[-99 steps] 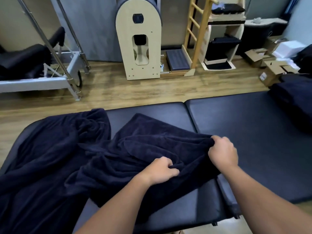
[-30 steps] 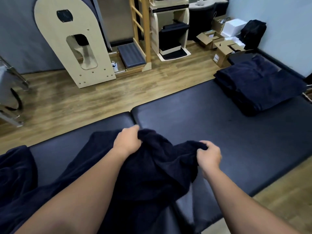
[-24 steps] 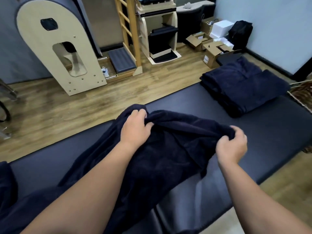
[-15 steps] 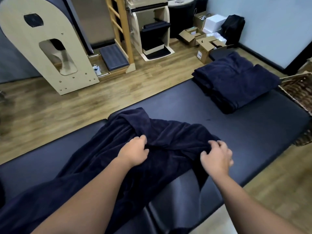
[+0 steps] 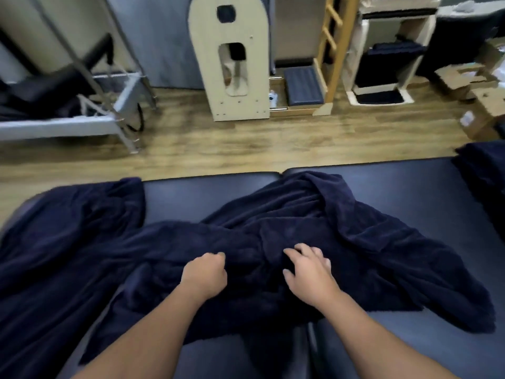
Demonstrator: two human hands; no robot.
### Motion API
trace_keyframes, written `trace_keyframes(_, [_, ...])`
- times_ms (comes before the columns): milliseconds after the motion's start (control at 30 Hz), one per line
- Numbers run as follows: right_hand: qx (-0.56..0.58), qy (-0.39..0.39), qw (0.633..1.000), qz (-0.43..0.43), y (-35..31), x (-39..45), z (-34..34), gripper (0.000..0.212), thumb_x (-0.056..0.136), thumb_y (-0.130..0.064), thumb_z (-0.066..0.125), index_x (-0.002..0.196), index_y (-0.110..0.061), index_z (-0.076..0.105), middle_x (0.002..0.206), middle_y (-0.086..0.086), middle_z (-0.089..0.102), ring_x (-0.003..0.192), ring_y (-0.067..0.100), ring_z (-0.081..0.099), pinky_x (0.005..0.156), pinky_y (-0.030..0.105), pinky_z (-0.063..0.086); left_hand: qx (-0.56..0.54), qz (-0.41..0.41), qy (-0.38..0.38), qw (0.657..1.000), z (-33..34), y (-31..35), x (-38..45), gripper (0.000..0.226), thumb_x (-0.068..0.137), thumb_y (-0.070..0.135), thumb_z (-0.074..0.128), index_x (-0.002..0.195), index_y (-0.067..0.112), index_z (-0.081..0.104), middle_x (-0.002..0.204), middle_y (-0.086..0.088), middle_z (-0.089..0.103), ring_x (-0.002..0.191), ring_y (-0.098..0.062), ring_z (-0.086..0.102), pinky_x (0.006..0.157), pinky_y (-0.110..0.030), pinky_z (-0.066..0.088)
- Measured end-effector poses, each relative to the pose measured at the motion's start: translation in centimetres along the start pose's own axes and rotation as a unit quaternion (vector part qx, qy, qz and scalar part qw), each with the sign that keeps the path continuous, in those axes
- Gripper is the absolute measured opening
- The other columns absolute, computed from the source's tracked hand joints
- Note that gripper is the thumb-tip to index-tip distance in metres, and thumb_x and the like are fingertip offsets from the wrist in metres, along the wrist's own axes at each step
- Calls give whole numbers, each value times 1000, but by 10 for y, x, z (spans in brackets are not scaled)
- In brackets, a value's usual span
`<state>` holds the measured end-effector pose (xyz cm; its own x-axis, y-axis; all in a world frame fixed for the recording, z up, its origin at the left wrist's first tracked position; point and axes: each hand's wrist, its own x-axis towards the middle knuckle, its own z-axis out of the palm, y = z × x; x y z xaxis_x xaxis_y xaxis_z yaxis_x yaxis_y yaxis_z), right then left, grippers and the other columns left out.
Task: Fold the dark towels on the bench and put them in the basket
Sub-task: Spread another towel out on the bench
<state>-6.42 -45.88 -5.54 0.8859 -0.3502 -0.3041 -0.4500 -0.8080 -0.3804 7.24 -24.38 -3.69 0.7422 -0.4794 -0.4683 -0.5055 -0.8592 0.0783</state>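
I cannot see the basket anywhere. At the right edge of the frame a dark pile is cut off, so I cannot tell what shape it is. The picture is a bit blurry, mostly at the sides.

The dark towel lies bunched up in the middle of the frame, on the bench. Its long way runs from the lower left to the right, and one corner points to the lower right. The front edge hangs over the near side of the bench. A second dark towel lies crumpled at the left of the frame, and the two touch.

My left hand is in the lower middle, with its fingers curled in tight on the towel. I cannot see the fingertips, so I think it grips the cloth but I cannot be sure. My right hand is just beside it, resting on the towel with its fingers spread apart.

The bench is dark and padded, with a seam down the middle. Behind it is a wooden floor. In the upper middle stands a pale wooden arch, with a wooden ladder to its right. A metal frame is at the upper left. Cardboard boxes sit at the upper right.
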Motion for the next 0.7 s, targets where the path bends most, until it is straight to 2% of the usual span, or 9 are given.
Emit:
trace_keyframes(133, [-10,-27,997,-78,-55,28,9,53,98,-45,52,148,-30,44,154,-5,33,140,25,28,112,46,30,-53,-109,10,993,17,-61,-38,7,94,19,43,88,17,42,97,-4,58,89,-29,62,67,-35,43])
trace_keyframes(200, [-17,-42,993,-113,-87,37,13,50,99,-45,52,146,-29,46,152,-5,36,138,25,29,111,46,31,-65,-164,32,984,28,-88,-57,6,94,21,45,98,17,45,108,-5,56,97,-28,60,68,-35,42])
trace_keyframes(333, [-43,-80,981,-173,-141,55,22,49,99,-42,54,144,-24,50,148,-7,41,134,26,35,109,44,37,-61,-290,112,949,52,-131,-84,52,92,37,57,131,12,33,120,-10,38,109,-28,50,71,-35,48])
trace_keyframes(400, [-46,-105,975,-193,-167,66,30,49,99,-38,57,144,-20,50,147,-5,42,131,26,40,108,42,41,-118,-313,105,936,67,-153,-89,80,90,54,60,142,8,22,128,-12,38,112,-29,51,78,-36,51])
trace_keyframes(467, [-45,-121,972,-199,-190,75,37,52,97,-35,61,145,-18,49,150,-3,40,130,27,46,107,42,43,-187,-310,72,929,80,-169,-90,94,88,63,60,148,7,14,135,-14,43,114,-29,56,84,-38,52])
trace_keyframes(500, [-44,-125,971,-197,-204,80,42,53,97,-34,62,146,-18,47,153,-2,36,131,27,47,107,41,43,-211,-309,56,926,83,-176,-90,93,88,62,61,148,8,16,133,-12,49,110,-27,60,83,-37,53])
trace_keyframes(567, [-37,-131,974,-179,-231,90,53,63,96,-32,63,152,-20,37,163,-1,19,134,27,48,104,40,45,-219,-295,38,929,85,-185,-94,65,89,51,64,133,11,37,110,-5,63,91,-23,64,75,-36,56])
trace_keyframes(633, [-31,-141,978,-149,-254,99,64,78,96,-30,64,159,-27,18,168,0,0,128,30,54,93,39,50,-225,-268,11,937,79,-189,-97,25,88,31,59,105,15,50,88,0,62,78,-21,61,70,-38,57])
trace_keyframes(700, [-32,-157,980,-120,-278,107,78,91,95,-31,66,159,-38,2,168,6,-1,119,35,59,81,38,48,-258,-236,-38,936,71,-199,-101,4,84,16,54,88,17,53,81,0,59,75,-21,60,63,-35,53])
